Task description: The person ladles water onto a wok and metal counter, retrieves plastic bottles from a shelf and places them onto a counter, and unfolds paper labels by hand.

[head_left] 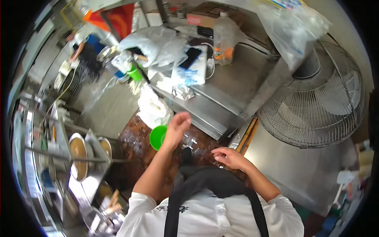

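Note:
My left hand [179, 127] is raised in front of me with its fingers loosely curled and apart, holding nothing; a bright green bucket [157, 137] stands on the floor just beside it. Lower and to the right, my right hand [229, 157] hangs with bent fingers slightly spread, also without anything in it. Close to that hand are long wooden strips [248, 136] at the edge of a metal surface. Beyond the left hand, a white plastic bag [152, 106] lies next to the green bucket.
A steel table [229, 85] bears a phone [190, 58], plastic bags and a bottle [224, 39]. The large fan [316, 98] stands at the right. Pots [80, 156] sit on a shelf at left. Another person [85, 49] stands at the upper left.

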`<state>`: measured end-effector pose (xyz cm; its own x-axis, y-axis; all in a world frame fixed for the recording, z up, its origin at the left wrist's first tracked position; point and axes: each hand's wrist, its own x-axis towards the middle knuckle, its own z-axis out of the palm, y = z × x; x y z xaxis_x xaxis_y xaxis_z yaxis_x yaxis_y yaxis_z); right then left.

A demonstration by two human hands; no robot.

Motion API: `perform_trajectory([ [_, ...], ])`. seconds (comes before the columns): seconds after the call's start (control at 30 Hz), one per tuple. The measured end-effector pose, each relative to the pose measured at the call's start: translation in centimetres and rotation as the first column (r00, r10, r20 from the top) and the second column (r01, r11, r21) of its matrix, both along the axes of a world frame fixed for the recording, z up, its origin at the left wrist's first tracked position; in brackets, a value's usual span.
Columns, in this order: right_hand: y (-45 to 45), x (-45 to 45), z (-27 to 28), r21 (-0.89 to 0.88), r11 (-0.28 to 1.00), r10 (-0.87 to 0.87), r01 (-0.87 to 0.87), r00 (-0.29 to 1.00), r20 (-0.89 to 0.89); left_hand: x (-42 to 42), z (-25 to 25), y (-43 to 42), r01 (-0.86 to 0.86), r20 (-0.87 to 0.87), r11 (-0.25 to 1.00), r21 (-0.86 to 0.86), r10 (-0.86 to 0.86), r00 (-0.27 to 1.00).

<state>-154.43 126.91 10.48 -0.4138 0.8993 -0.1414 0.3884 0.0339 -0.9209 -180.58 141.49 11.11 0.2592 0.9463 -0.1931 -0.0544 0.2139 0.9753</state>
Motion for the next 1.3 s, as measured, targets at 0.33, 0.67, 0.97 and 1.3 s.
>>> perform_trajectory([
  [0.33, 21.6, -8.0, 7.1, 0.561, 0.634, -0.700, 0.533, 0.703, 0.123, 6.7, 5.1, 31.2, 0.490, -0.814, 0.698, 0.522, 0.236, 0.532],
  [0.67, 36.0, -8.5, 5.0, 0.386, 0.607, -0.760, 0.694, 0.365, 0.538, 7.2, 5.5, 34.0, 0.615, -0.965, 0.755, 0.227, 0.091, 0.245],
  [0.97, 38.5, -8.0, 7.2, 0.275, 0.652, -0.719, 0.706, 0.462, 0.520, 4.7, 4.6, 37.7, 0.481, -0.698, 0.815, 0.322, -0.138, 0.702],
  [1.3, 33.3, -8.1, 9.7, 0.412, 0.491, -0.871, 0.767, 0.437, 0.223, 3.7, 6.3, 38.2, 0.355, -0.363, 0.896, 0.265, -0.249, 0.898],
])
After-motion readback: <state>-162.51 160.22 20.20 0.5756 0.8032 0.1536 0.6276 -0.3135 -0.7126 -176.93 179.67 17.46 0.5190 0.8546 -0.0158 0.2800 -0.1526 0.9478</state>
